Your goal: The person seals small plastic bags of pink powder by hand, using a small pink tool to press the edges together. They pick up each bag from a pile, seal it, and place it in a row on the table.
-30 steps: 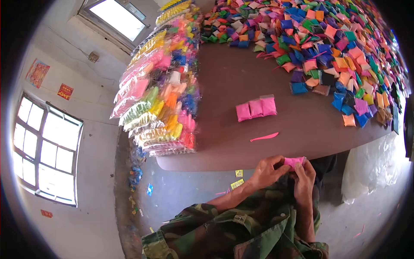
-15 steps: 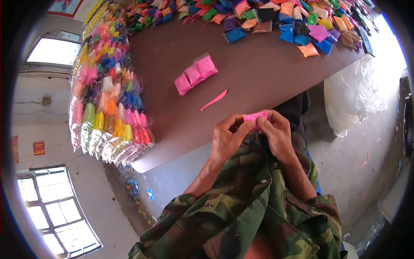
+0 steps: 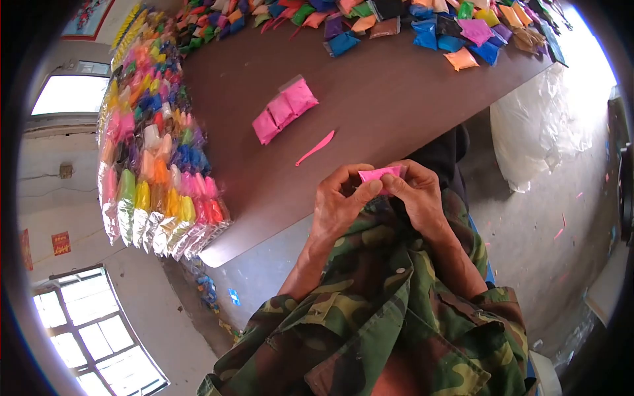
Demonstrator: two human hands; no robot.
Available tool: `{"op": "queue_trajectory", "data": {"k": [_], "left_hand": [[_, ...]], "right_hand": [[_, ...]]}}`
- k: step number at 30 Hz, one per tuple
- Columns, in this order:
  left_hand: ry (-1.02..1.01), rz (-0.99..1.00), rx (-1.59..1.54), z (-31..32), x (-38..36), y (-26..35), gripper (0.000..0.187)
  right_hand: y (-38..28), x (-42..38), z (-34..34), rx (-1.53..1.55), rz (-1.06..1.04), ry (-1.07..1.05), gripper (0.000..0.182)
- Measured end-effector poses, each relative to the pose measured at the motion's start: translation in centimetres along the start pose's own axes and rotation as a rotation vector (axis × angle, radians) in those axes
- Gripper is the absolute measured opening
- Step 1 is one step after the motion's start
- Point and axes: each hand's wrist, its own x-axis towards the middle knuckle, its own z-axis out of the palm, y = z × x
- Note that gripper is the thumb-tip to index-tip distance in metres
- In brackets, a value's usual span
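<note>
Between my two hands is a small pink packet [image 3: 380,174], held just past the near edge of the table, over my lap. My left hand [image 3: 338,201] is closed on its left end, thumb on top. The right end is pinched by my right hand [image 3: 417,193], whose fingers cover part of it. On the table lie several pink packets [image 3: 285,109] side by side in a row, under a clear plastic edge. A pink plastic knife [image 3: 316,147] rests between that row and my hands.
The brown table [image 3: 231,198] stretches ahead of me. Stacked clear bags of coloured packets [image 3: 155,165] line its left side. Loose coloured packets [image 3: 462,32] are heaped along the far side. A large clear plastic bag [image 3: 538,135] stands on the floor at the right.
The packet has tilted in my fingers, and my hands have shifted slightly around it. The whole view has moved a little, so the table's things appear further left.
</note>
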Motion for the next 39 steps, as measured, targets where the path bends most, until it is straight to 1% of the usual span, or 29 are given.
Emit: {"op": "queue_trajectory", "data": {"k": [1, 4, 7, 10, 13, 16, 22, 25, 28, 31, 34, 35, 38, 39], "left_hand": [[-0.006, -0.015, -0.018, 0.1, 0.0, 0.0, 0.024], [-0.017, 0.038, -0.067, -0.3, 0.0, -1.2, 0.020], [0.035, 0.111, 0.013, -0.3, 0.1, -1.6, 0.016], [0.046, 0.123, 0.103, -0.3, 0.1, -1.3, 0.014], [0.037, 0.207, 0.152, -0.3, 0.1, -1.4, 0.016], [-0.010, 0.050, 0.038, -0.2, -0.2, -1.1, 0.018], [0.021, 0.013, 0.024, -0.3, -0.1, -1.4, 0.019], [0.059, 0.128, 0.081, -0.4, 0.1, -1.7, 0.018], [0.049, 0.141, 0.192, -0.6, 0.0, -0.9, 0.017], [0.005, 0.129, 0.113, -0.6, 0.2, -1.3, 0.017], [-0.013, -0.055, 0.033, 0.0, -0.1, -0.6, 0.023], [-0.019, -0.025, -0.075, 0.2, -0.1, -1.5, 0.029], [-0.113, -0.092, -0.014, -0.8, -0.2, -1.3, 0.027], [-0.092, -0.035, 0.022, -0.8, -0.1, -1.6, 0.023]], "right_hand": [[0.1, -0.1, -0.1, 0.002, -0.011, -0.011, 0.012], [0.0, -0.1, 0.0, -0.058, 0.005, -0.017, 0.012], [-0.9, -0.2, 1.0, -0.111, 0.056, 0.006, 0.013], [-1.6, -0.1, 1.1, -0.181, 0.127, 0.018, 0.015], [-1.3, -0.1, 0.7, -0.132, 0.122, 0.011, 0.013], [0.1, -0.1, 0.1, -0.059, -0.011, 0.011, 0.012], [0.1, -0.1, -0.3, -0.191, -0.034, -0.042, 0.014], [-0.8, -0.1, 0.7, -0.234, 0.080, 0.001, 0.018], [-1.1, -0.2, 1.0, -0.226, 0.078, 0.009, 0.019], [-0.5, -0.3, 0.2, -0.095, 0.069, 0.003, 0.018], [0.1, -0.2, 0.1, -0.128, 0.012, 0.083, 0.016], [0.0, -0.1, -0.2, -0.182, 0.015, 0.076, 0.016], [-0.9, -0.2, 0.4, -0.128, -0.005, 0.076, 0.017], [-0.7, -0.1, 0.1, -0.125, 0.000, 0.041, 0.020]]}}
